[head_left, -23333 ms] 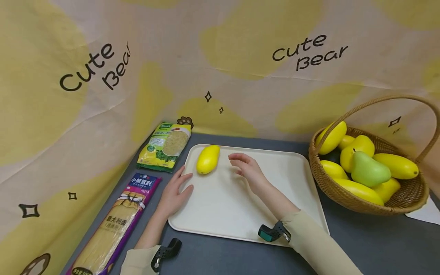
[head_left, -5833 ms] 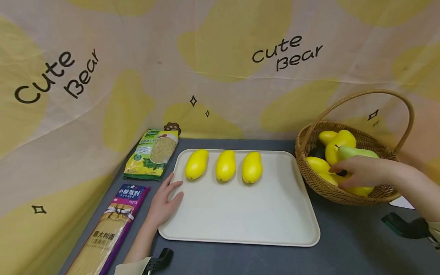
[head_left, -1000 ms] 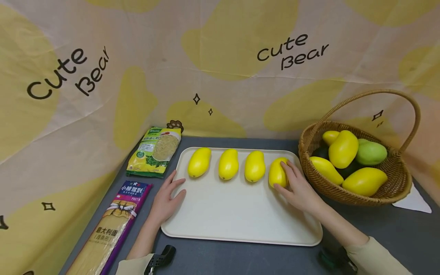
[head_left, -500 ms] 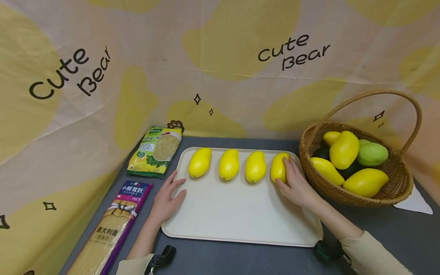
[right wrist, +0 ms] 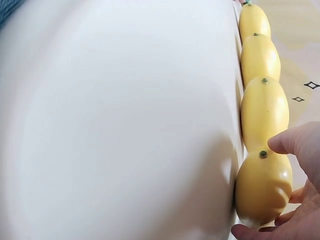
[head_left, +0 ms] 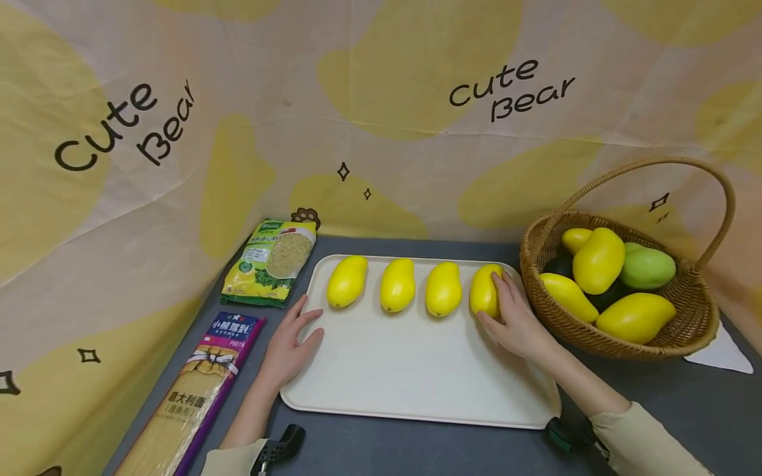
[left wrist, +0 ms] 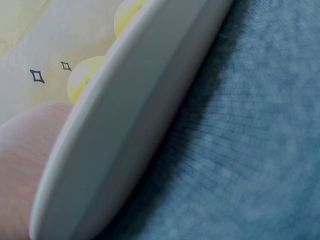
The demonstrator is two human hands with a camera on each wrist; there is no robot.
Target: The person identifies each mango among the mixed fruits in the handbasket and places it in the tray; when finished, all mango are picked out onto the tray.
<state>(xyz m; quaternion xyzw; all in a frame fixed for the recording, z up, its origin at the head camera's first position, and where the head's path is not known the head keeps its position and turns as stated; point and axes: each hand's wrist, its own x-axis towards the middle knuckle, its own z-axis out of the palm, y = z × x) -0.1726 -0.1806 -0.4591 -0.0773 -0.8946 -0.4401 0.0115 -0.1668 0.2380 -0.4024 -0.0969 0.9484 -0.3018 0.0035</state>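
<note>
A row of several yellow mangoes lies along the far side of the white tray (head_left: 381, 370). My right hand (head_left: 520, 327) holds the rightmost mango (head_left: 484, 291), its thumb and fingers around it. In the right wrist view, the thumb (right wrist: 285, 142) lies by that mango's stem end, with fingertips at its other end. My left hand (head_left: 292, 344) rests at the tray's left edge, fingers spread and relaxed, holding nothing. The left wrist view shows the tray's rim (left wrist: 115, 125) close up, with part of the hand behind it.
A wicker basket (head_left: 619, 347) with a tall handle stands right of the tray, holding yellow mangoes, a green fruit (head_left: 647, 266) and dark fruit. On the left lie a yellow-green food packet (head_left: 270, 261) and a spaghetti pack (head_left: 199, 390). A printed cloth (head_left: 393, 132) hangs behind.
Since the oldest frame, the tray has gone from one mango to a row, and the basket holds fewer. Over the last second, my right hand has shifted the rightmost mango slightly toward the back.
</note>
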